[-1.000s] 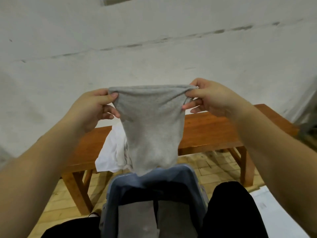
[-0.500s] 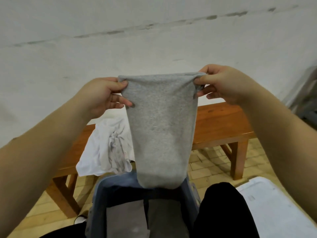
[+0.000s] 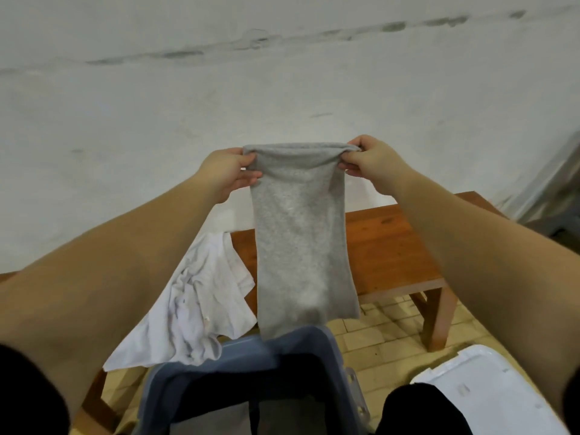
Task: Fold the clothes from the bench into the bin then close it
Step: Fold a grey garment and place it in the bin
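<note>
Two garments [image 3: 301, 233] [image 3: 194, 306], one bench [image 3: 392, 246], one bin [image 3: 314, 343], one lid [image 3: 489, 394].

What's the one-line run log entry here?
left hand, right hand: pinch folded grey cloth | above open blue bin | white garment on wooden bench

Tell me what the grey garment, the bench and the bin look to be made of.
Grey garment: soft heathered knit, probably cotton jersey; it hangs limp with a speckled matte surface. Bench: solid wood with a reddish-brown, slightly glossy finish; grain and knots show. Bin: apparently moulded blue-grey plastic, judging by its smooth rounded rim.
</note>
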Available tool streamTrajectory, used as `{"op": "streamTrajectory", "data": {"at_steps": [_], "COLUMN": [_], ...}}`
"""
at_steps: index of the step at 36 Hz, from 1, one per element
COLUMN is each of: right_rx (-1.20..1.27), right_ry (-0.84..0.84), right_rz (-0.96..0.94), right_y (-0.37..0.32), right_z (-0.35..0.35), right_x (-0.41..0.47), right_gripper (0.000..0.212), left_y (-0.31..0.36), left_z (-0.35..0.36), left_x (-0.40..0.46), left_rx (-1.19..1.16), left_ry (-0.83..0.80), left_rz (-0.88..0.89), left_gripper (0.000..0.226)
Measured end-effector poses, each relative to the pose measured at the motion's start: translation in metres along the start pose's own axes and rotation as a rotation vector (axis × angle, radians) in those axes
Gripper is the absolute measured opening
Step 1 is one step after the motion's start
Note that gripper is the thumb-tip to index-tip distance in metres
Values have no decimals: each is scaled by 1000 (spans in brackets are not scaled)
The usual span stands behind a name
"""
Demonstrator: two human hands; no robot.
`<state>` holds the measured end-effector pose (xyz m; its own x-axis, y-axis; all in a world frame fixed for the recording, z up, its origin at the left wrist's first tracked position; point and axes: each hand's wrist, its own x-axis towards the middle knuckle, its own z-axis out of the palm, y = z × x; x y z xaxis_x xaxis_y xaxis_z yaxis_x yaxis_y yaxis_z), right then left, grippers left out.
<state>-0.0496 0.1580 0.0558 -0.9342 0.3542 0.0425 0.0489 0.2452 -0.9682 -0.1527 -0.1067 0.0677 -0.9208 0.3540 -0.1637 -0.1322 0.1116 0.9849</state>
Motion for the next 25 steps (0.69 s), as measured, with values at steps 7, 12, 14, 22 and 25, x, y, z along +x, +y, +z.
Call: {"op": "streamTrajectory", "data": {"at_steps": [7, 12, 14, 22, 25], "right_rx": [-24, -131, -173, -403, -634], "right_ry": [38, 19, -10, -205, -279], "right_rz": [48, 81, 97, 120, 122], "right_y": [29, 58, 70, 132, 160], "right_z": [11, 13, 12, 28, 38], "right_x": [14, -18, -39, -132, -151], "right_gripper": [4, 4, 7, 15, 22], "left_y": [-26, -63, -80, -159, -185], "left_z": [5, -6, -10, -17, -17], "left_x": [16, -8, -26, -95, -107], "left_rx": [60, 220, 299, 727, 1037], "left_ry": [31, -30, -55, -260, -368], "left_rz": [15, 18, 23, 1, -16], "left_gripper": [13, 15, 13, 17, 25]}}
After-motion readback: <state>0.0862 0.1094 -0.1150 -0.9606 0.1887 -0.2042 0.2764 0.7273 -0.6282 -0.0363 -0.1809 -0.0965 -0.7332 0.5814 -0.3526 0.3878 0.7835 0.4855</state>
